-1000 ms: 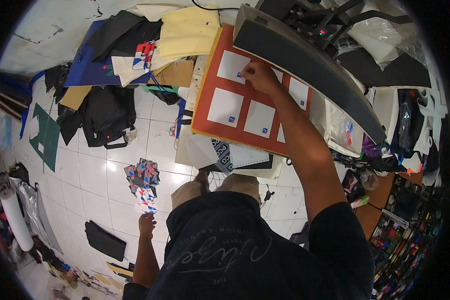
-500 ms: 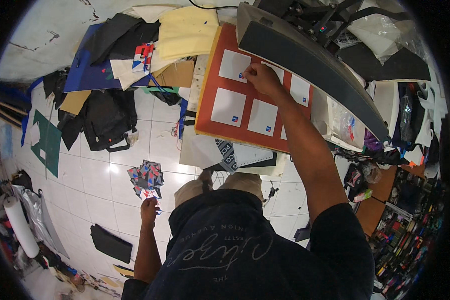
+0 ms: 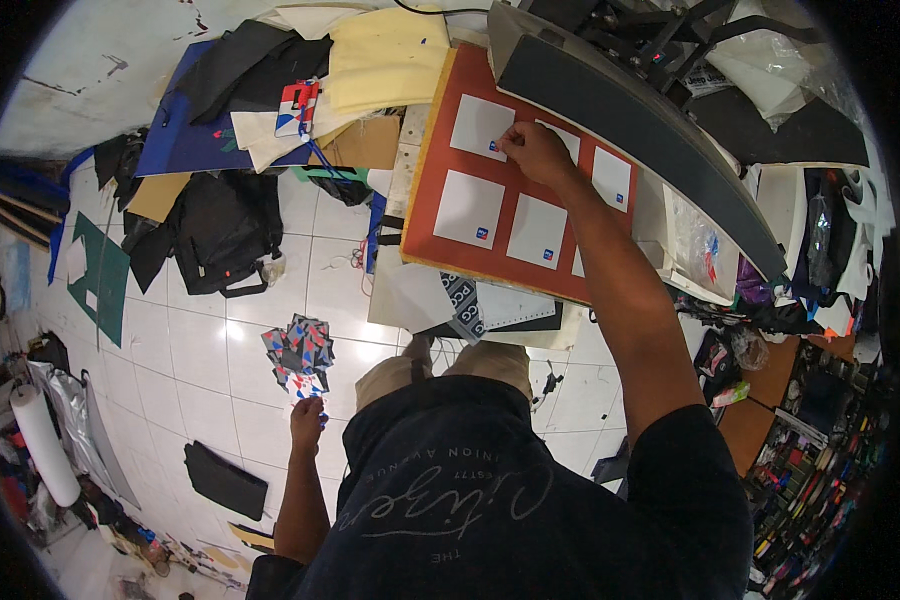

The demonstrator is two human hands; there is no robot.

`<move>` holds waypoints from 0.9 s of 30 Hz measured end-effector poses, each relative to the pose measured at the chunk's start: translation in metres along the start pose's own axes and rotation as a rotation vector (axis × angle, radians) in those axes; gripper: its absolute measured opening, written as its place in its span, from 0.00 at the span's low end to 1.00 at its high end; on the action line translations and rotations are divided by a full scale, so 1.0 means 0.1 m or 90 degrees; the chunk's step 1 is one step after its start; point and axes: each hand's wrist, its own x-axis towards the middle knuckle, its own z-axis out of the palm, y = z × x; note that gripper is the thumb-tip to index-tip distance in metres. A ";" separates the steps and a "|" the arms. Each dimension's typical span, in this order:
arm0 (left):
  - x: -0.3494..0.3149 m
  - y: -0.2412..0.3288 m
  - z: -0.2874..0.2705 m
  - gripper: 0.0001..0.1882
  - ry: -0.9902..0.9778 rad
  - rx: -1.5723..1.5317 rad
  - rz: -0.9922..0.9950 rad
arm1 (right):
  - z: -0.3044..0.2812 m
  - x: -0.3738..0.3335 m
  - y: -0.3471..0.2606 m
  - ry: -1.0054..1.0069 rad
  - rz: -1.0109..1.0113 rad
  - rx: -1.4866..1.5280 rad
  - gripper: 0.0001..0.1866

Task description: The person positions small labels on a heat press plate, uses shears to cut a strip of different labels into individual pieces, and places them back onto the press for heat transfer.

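My right hand [image 3: 538,155] reaches over the red-brown pad of a heat press. Its fingers are pinched at the lower right corner of a white square [image 3: 478,122], on a small blue-and-red label [image 3: 493,146]. More white squares lie on the pad, such as one at the near left [image 3: 469,206] and one beside it [image 3: 537,231], each with a similar label at its lower right corner. My left hand [image 3: 307,422] hangs lower left with closed fingers on small red, white and blue printed pieces [image 3: 310,385]. Beyond it is a pile of grey, red and blue pieces [image 3: 300,348].
The dark raised press plate [image 3: 630,130] slants close above the pad's far right. White paper and a patterned strip [image 3: 460,305] lie under the pad's near edge. A black bag [image 3: 228,235] is on the tiled floor at left; yellow cloth [image 3: 388,60] lies beyond the pad.
The whole view has shifted slightly. Against the pad, my right hand stays at the same label, and my left hand keeps its place by the pile.
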 end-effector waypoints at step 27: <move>0.02 0.06 0.06 0.15 0.018 0.012 0.003 | 0.03 -0.03 0.05 0.021 -0.008 0.029 0.13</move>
